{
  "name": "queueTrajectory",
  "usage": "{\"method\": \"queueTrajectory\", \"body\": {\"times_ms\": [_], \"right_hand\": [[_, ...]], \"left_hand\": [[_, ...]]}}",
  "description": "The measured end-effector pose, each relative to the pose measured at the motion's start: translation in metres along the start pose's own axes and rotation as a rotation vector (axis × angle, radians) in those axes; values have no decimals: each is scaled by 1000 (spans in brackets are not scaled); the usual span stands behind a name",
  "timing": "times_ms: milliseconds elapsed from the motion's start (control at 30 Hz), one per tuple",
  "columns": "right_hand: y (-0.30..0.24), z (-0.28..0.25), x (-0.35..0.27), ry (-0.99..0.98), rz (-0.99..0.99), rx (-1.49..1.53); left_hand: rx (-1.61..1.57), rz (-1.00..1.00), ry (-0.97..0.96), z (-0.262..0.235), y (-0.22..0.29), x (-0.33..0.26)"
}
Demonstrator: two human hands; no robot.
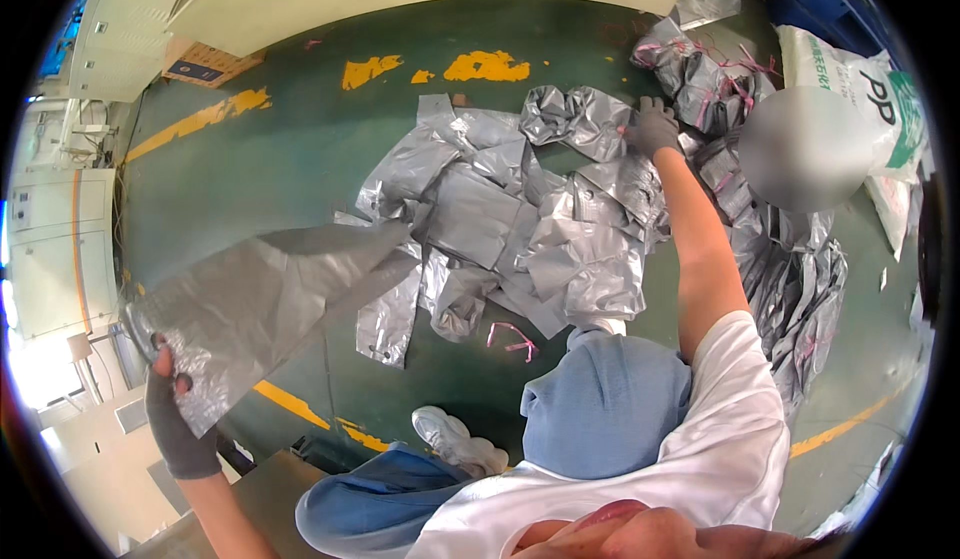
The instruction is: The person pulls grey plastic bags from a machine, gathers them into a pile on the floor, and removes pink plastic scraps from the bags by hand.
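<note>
Left hand (182,411): holding the punched end of a silver bag (260,299), which extends toward the bag pile (478,217) between the hands. Right hand (655,127): touching a crumpled bag (592,124) on its left; grip indeterminable. A pink-tied bundle (700,81) lies beside it, on the green floor (240,194).

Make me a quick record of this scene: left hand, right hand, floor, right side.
Left hand: gloved, holding up a grey plastic bag, fingertips showing at its holes
Right hand: gloved, at a crumpled grey bag
Floor: green, yellow markings, spread bags, pink strip
Right side: tied bundles, white sack
</note>
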State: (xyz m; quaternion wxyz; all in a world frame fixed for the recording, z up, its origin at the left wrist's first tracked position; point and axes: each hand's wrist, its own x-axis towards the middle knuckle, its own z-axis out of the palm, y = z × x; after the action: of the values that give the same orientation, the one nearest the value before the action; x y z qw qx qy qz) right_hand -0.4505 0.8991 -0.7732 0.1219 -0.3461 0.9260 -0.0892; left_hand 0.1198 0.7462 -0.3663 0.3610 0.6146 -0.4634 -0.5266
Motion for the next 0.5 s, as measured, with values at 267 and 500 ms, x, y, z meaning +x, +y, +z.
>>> {"method": "queueTrajectory", "body": {"times_ms": [267,500], "right_hand": [[94,-141,-97,278,-178,151],[191,-227,-201,512,82,-535]], "left_hand": [[24,144,226,-29,9,-8],[6,119,157,33,-5,23]]}}
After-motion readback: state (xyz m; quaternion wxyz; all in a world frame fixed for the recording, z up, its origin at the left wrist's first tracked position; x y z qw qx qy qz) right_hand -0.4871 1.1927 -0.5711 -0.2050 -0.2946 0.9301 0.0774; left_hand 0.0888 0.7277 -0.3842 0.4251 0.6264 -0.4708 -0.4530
